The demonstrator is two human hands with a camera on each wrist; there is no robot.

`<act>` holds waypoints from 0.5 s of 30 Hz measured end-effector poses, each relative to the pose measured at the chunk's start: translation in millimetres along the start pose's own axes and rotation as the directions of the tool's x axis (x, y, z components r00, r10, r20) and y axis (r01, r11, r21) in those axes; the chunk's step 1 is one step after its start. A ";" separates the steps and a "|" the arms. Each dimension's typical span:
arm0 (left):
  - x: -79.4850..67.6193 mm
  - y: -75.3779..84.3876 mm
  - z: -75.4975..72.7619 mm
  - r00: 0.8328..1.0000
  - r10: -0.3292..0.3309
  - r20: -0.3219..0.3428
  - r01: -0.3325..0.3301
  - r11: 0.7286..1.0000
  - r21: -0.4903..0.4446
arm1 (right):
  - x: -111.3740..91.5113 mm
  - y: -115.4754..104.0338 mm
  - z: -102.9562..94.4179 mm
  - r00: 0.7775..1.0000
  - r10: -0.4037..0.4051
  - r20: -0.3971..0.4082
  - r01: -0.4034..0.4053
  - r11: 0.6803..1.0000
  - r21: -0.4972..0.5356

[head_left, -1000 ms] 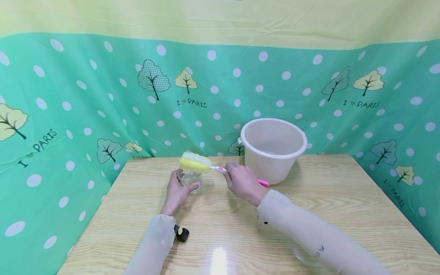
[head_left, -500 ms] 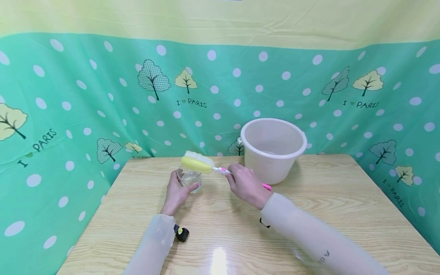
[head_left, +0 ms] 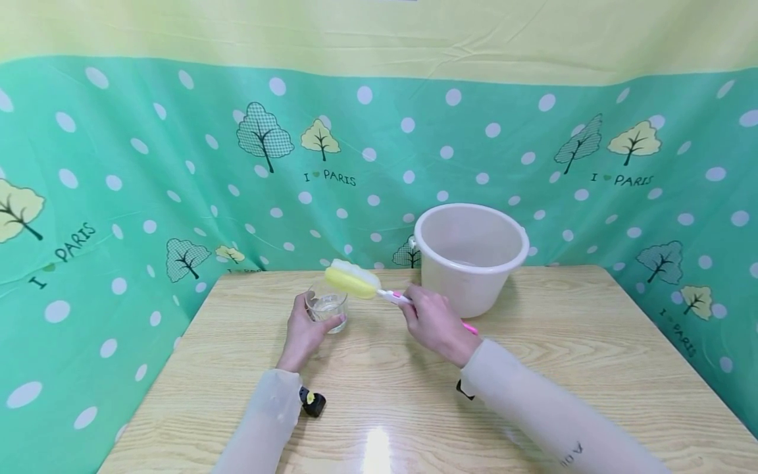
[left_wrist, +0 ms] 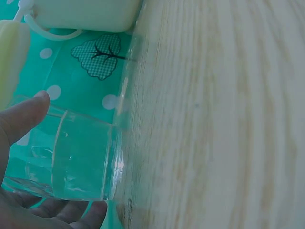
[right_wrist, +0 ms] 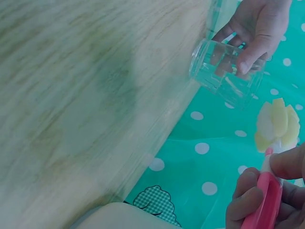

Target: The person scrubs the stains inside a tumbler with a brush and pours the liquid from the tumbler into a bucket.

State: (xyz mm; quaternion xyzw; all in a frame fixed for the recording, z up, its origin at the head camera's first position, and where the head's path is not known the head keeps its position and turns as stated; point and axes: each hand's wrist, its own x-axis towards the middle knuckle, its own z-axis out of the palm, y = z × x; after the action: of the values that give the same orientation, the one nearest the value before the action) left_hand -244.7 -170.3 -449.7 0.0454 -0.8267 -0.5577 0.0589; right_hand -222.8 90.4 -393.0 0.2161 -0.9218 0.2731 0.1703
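My left hand (head_left: 308, 334) grips a clear glass cup (left_wrist: 81, 152) from the left side, thumb in front and fingers behind. The cup stands upright on the table and some clear liquid shows inside it. In my right hand (head_left: 435, 322) is a bottle brush (head_left: 355, 280) with a yellow and white sponge head and a pink and white handle (right_wrist: 267, 200). The sponge head hangs just above and to the right of the cup's rim, apart from it. Fingers and thumb wrap the handle in the right wrist view.
A white plastic bucket (head_left: 429, 283) stands at the back of the table, just behind my right hand. The wood-grain table (head_left: 379, 388) ends at a green dotted curtain (head_left: 367, 184). A black wrist device (head_left: 312, 403) sits by my left sleeve.
My right hand has moved right and slightly toward me, taking the brush's sponge head from over the cup to the right of its rim. The left hand and cup have stayed put.
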 end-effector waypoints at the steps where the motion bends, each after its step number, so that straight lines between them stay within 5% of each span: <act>1: 0.3 -0.3 0.1 1.000 0.000 -0.001 0.000 1.000 -0.001 | -1.0 0.2 -0.4 1.000 0.006 0.003 -0.006 1.000 0.005; 15: 1.3 -0.3 0.4 1.000 -0.019 0.004 0.019 1.000 -0.007 | -12.8 8.9 -1.6 0.997 0.074 0.010 -0.075 0.993 0.087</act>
State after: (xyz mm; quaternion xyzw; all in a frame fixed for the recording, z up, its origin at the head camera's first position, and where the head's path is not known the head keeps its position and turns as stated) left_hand -246.1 -170.3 -450.1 0.0518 -0.8243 -0.5613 0.0522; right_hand -216.0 101.9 -401.1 0.1898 -0.9170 0.3184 0.1473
